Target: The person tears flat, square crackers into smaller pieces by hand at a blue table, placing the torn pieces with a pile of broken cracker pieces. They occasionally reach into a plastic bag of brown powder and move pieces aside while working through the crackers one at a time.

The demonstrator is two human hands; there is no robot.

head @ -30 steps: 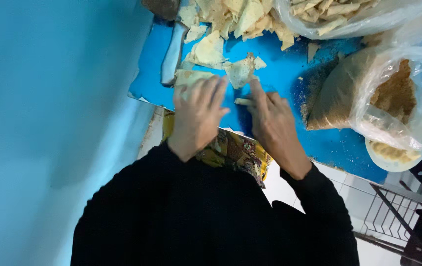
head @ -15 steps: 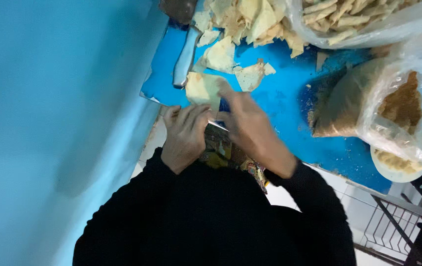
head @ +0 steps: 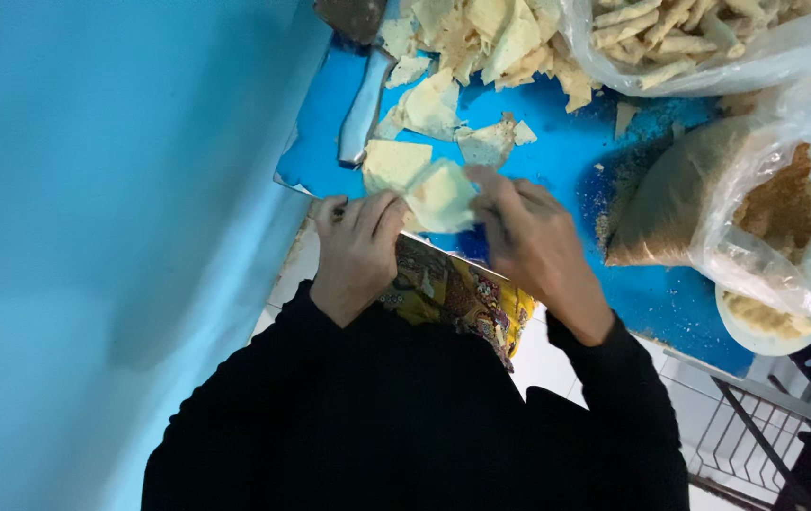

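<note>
Progress: mid-batch, judging by the piles. Both hands sit at the near edge of the blue worktop [head: 557,123], centre of the frame, working one pale wrapper sheet [head: 441,197]. Left hand [head: 360,254] is curled, fingertips pinching the sheet's left edge; right hand [head: 530,244] is closed over its right side, fingers folding it inward. Cannot tell if there is filling inside; the fold hides it.

Done so far: clear bag [head: 708,38] at upper right holds many finished rolled sticks.

Left to do: second flat sheet [head: 392,163] lies just beside the left hand, and a loose heap of wrapper sheets and scraps [head: 481,43] sits at top centre, so plenty of stock is unrolled. Another bag of brown crumbs [head: 775,218] rests on a white bowl [head: 756,326] at right, crumbs spilled on the worktop near it. Knife [head: 365,106] lies upper left of the sheets, untouched.

Estimate: current piece half folded, batch roughly midway.
</note>
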